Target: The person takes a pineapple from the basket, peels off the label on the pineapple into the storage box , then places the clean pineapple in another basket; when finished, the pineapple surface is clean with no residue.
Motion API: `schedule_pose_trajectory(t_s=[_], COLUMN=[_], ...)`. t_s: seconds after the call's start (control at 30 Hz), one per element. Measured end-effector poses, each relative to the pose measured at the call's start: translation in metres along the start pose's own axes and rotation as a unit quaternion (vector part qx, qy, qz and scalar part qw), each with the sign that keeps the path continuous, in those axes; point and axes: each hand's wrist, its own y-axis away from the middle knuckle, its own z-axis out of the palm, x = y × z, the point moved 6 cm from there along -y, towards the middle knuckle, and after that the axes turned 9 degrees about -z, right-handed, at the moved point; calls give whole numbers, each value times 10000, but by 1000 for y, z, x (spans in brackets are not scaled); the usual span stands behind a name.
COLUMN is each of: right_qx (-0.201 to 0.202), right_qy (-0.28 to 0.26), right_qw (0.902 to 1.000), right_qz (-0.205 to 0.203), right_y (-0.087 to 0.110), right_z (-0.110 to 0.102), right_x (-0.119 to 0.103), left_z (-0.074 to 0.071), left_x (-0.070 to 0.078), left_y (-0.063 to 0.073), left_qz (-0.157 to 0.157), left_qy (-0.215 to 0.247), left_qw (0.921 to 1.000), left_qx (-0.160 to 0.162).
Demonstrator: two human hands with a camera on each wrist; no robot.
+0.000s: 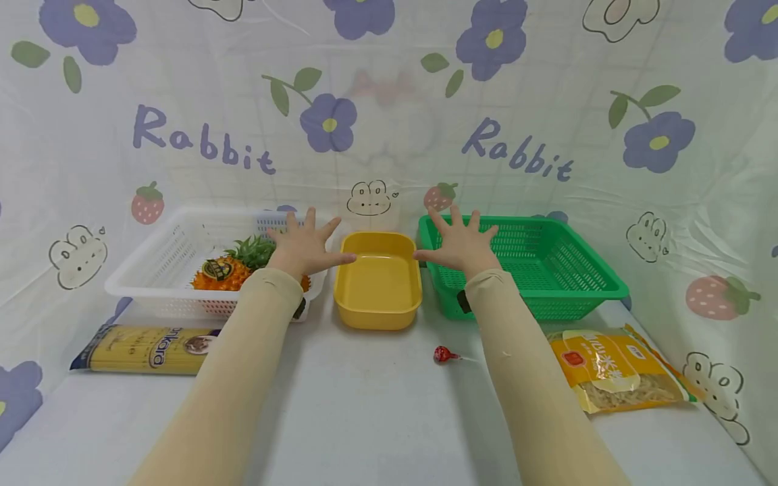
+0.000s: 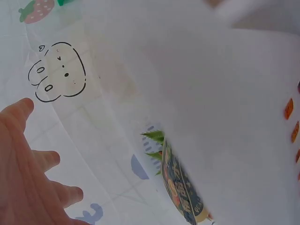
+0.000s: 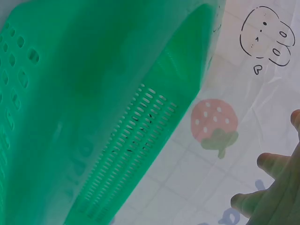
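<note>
My left hand is held with fingers spread above the right end of the white basket, holding nothing. Inside that basket lies an orange pineapple with green leaves and a dark label, partly hidden by my arm. My right hand, fingers also spread and nothing in them, is over the left end of the green basket. Between the hands stands a yellow tub. The left wrist view shows the splayed left fingers; the right wrist view shows right fingers beside the green basket.
A spaghetti pack lies front left, partly behind my left sleeve. A red-wrapped lollipop lies on the white table near my right forearm. An orange and yellow food bag sits front right. A printed curtain encloses the back and sides.
</note>
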Motion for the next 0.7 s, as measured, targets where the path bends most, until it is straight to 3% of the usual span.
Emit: schedule_pose_trajectory(t_s=[0.47,0.7], right_qx=[82,253], right_qy=[-193,-796], right_qw=[9998,9965], right_qz=[-20,-55], right_y=[1,3], right_z=[5,6], right_x=[0,-2], left_z=[5,2], left_x=[3,9], left_y=[-2,1], left_qz=[68,260], left_qy=[436,1272], left_qw=[9990,9915], left_qx=[-64,48])
